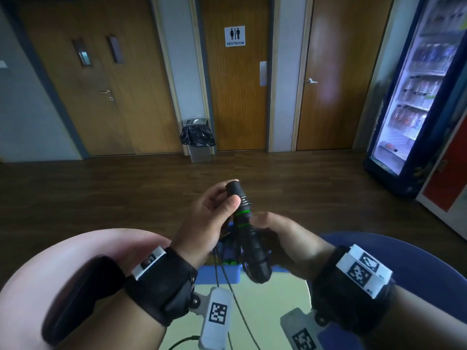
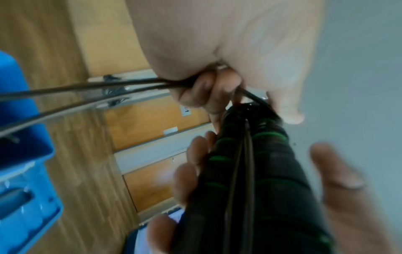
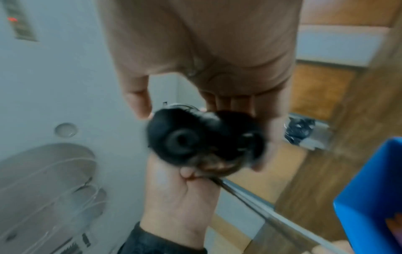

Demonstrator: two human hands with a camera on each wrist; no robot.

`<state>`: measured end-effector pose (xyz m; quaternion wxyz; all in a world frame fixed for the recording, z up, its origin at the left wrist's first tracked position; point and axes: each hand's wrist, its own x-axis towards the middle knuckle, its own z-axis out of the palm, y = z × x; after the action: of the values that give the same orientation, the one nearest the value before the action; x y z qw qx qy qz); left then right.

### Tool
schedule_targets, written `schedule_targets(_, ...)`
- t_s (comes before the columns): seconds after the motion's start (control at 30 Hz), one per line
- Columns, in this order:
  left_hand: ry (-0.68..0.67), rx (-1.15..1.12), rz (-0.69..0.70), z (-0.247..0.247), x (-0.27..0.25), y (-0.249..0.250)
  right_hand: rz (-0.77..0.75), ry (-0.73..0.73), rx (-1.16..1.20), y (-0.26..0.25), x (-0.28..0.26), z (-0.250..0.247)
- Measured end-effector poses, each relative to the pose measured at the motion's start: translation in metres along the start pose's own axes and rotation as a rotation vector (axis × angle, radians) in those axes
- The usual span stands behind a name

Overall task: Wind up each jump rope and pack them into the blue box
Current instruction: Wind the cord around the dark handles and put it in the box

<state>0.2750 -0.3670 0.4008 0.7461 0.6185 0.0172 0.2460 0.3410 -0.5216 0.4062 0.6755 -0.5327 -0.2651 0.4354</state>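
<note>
A pair of black jump rope handles (image 1: 249, 233) with green rings is held together above the blue box (image 1: 217, 274). My left hand (image 1: 209, 213) grips their upper end, thumb on top, and pinches the thin dark cord (image 2: 87, 86) in its curled fingers (image 2: 208, 89). My right hand (image 1: 278, 231) wraps the lower part of the handles (image 2: 250, 171). Cord turns circle the handles near the top. Two cord strands (image 1: 227, 281) hang down past the box. The right wrist view shows the handle butts (image 3: 195, 137) end on, blurred.
The box stands on a pale round table (image 1: 265, 311). A pink chair (image 1: 75, 248) is at the left and a blue chair (image 1: 404, 261) at the right. A green cord (image 1: 182, 341) lies at the table's near edge. Beyond are wooden floor, doors, a bin (image 1: 198, 137) and a drinks fridge (image 1: 417, 84).
</note>
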Motion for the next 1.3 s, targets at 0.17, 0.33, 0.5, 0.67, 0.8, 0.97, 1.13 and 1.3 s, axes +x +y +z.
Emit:
schedule_targets(0.17,0.165,0.298,0.17,0.013,-0.006,0.001,-0.071,0.119,-0.439,0.0,0.008,0.015)
schedule_targets(0.33,0.161,0.316,0.168,0.01,-0.007,0.002,-0.017,0.241,-0.323,0.009,0.009,0.023)
schedule_targets(0.5,0.054,0.24,0.165,0.002,-0.009,0.007,0.021,0.124,-0.117,0.01,0.005,0.02)
schedule_targets(0.67,-0.048,0.343,0.149,-0.011,-0.007,0.013,0.063,-0.016,0.06,0.009,0.002,0.015)
schedule_targets(0.8,-0.147,0.424,0.166,-0.02,-0.007,0.019,0.054,-0.107,0.11,0.009,-0.009,0.015)
schedule_targets(0.97,-0.188,0.493,0.182,-0.022,-0.004,0.024,0.048,-0.092,0.145,0.009,-0.011,0.015)
schedule_targets(1.13,-0.084,0.746,0.291,-0.023,0.004,0.027,0.03,0.12,0.021,0.009,-0.007,0.006)
schedule_targets(1.3,-0.068,0.825,0.34,-0.021,0.005,0.026,-0.006,0.206,-0.064,0.008,-0.008,-0.001)
